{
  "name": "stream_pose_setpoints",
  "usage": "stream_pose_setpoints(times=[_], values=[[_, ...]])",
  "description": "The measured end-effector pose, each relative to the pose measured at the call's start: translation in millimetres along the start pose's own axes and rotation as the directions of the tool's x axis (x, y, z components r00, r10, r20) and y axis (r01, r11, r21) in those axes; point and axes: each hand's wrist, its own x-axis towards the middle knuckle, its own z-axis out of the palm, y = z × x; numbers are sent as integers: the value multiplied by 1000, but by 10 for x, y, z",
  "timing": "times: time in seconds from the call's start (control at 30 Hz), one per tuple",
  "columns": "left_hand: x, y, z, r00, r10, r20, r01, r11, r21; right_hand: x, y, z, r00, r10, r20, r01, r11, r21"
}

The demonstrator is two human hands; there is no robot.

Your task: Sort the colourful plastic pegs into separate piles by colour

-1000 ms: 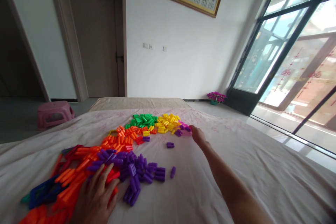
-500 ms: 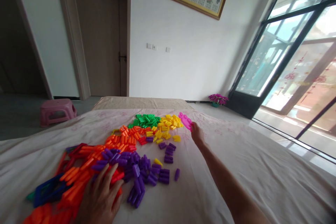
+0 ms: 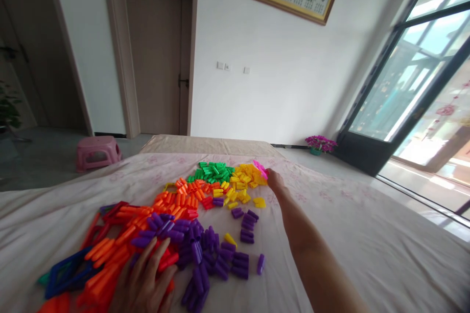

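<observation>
My right hand [image 3: 273,179] reaches far out over the sheet, its fingers closed on a pink plastic piece [image 3: 260,168] that stands against the right side of the yellow blocks [image 3: 246,175]. Near the bottom left, my left hand [image 3: 145,276] rests with spread fingers on red blocks [image 3: 168,257], beside orange blocks [image 3: 106,271]. Purple blocks [image 3: 198,244] lie right of and beyond its fingertips. Green blocks [image 3: 213,171] form a pile at the back, left of the yellow ones.
Blue frame pieces [image 3: 60,274] and dark red ones [image 3: 99,230] lie at the left on the pale, wrinkled sheet [image 3: 348,234]. Beyond it are a pink stool [image 3: 98,152], a potted magenta plant [image 3: 320,145] and a glass door [image 3: 389,88].
The pink piece has gone from just right of the yellow pile to up against it, with my right hand still holding it. The whole view has shifted, so the scene appears further right.
</observation>
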Motion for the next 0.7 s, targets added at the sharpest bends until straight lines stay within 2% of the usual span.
stream_pose_setpoints(times=[0.1, 0.2, 0.37, 0.53, 0.7], values=[[-8, 23, 5, 1000, -21, 19, 22, 1000, -16, -118, -144, 10, 994, -108, 11, 108, 994, 2], [2, 49, -48, 997, -53, 54, 54, 998, -24, -360, -285, 21, 978, -208, 20, 207, 978, 14], [34, 130, -164, 976, -154, 155, 162, 986, -45, -909, -538, 35, 943, -330, 39, 329, 944, 40], [60, 149, -238, 974, -148, 171, 157, 987, -42, -1496, -887, 24, 887, -455, 78, 450, 890, 73], [97, 161, -334, 960, -171, 220, 178, 984, -14, -2058, -1325, 55, 863, -498, 88, 493, 867, 73]])
